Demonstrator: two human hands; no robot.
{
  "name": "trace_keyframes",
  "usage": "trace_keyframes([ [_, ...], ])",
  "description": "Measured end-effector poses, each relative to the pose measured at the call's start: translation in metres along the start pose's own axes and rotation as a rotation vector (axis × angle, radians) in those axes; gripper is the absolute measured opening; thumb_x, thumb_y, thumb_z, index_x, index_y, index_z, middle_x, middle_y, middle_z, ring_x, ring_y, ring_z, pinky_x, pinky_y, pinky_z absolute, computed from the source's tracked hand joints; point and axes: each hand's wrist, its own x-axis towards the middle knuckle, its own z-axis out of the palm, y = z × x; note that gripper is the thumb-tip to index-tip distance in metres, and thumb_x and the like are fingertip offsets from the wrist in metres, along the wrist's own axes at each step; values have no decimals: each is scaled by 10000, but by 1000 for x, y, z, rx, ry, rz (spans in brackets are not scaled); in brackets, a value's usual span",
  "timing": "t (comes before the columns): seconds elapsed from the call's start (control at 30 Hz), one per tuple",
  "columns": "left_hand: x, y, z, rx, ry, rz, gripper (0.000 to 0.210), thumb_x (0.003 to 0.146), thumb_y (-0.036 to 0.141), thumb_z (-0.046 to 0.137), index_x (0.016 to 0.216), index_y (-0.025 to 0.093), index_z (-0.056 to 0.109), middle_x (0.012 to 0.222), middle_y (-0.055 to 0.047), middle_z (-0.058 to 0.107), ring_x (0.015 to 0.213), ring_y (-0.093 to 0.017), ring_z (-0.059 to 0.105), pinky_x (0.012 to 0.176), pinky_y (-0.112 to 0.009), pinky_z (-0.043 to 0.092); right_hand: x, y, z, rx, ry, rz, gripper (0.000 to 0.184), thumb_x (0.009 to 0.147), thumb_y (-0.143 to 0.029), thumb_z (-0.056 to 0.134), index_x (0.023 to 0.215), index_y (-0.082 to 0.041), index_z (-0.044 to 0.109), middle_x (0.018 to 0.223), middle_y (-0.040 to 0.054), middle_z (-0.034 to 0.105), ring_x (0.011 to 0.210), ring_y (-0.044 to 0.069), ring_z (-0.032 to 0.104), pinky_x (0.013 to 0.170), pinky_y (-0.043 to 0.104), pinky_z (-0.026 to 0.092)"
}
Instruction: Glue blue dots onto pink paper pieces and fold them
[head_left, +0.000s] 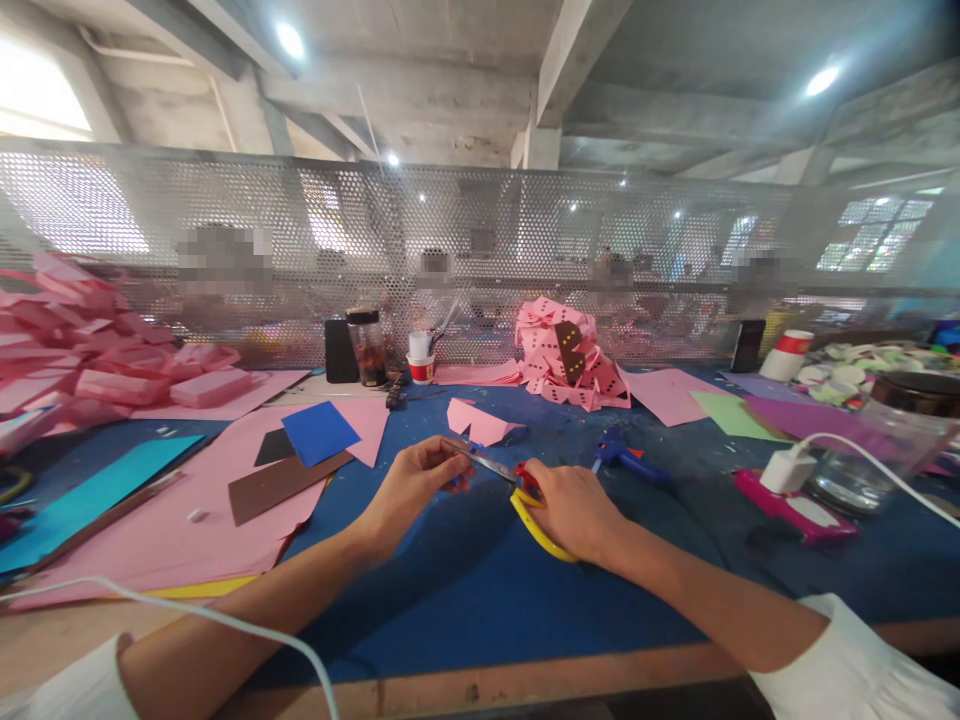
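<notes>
In the middle of the head view, my right hand grips a pair of scissors with yellow and red handles. The blades point left and reach the fingertips of my left hand. That hand is closed in a pinch on a small blue piece, mostly hidden by the fingers. Just beyond both hands, a folded pink paper piece with a notched edge lies on the blue table surface. To the right of the scissors rests a blue glue gun.
A pink paper heap stands at left, near blue, brown and turquoise sheets. Dotted pink pieces pile up by the mesh screen. A pink power strip and jar are at right. A white cable crosses my left forearm.
</notes>
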Motion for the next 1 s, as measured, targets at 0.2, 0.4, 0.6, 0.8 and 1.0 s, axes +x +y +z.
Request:
trace_keyframes([
  [0.2, 1, 0, -1, 32, -19, -20, 173, 822, 326, 625, 839, 154, 611, 772, -15, 657, 676, -123, 603, 664, -247, 448, 1, 3, 0, 19, 25, 12, 310, 899, -508, 427, 945, -225, 544, 797, 38, 709, 773, 245, 688, 635, 288, 365],
  [0.4, 0, -3, -2, 22, -28, -26, 142, 825, 297, 623, 828, 156, 605, 773, -1, 641, 674, -110, 598, 665, -235, 444, 2, 4, 3, 26, 43, 12, 296, 889, -499, 445, 957, -234, 558, 788, 32, 711, 754, 249, 686, 614, 288, 346],
  [0.6, 0, -5, -3, 23, -22, -17, 156, 830, 312, 619, 844, 157, 605, 768, -2, 647, 676, -114, 601, 669, -242, 443, 2, 4, 1, 42, 25, 8, 285, 897, -485, 447, 961, -226, 546, 803, 34, 703, 777, 242, 683, 619, 283, 348],
  [0.8, 0, -1, -2, -12, 9, -10, 154, 825, 309, 629, 831, 159, 597, 764, -1, 657, 659, -107, 600, 668, -241, 453, 1, 5, 3, 52, 74, -41, 256, 901, -417, 463, 1039, -206, 506, 1024, 52, 657, 829, 214, 665, 624, 273, 362],
  [1.0, 1, -1, -2, 5, 15, 5, 144, 827, 300, 624, 809, 160, 598, 730, 3, 655, 650, -109, 600, 661, -241, 448, 1, 6, 7, 14, 75, -52, 282, 902, -410, 463, 1085, -197, 482, 1064, 68, 621, 828, 214, 652, 633, 280, 377],
])
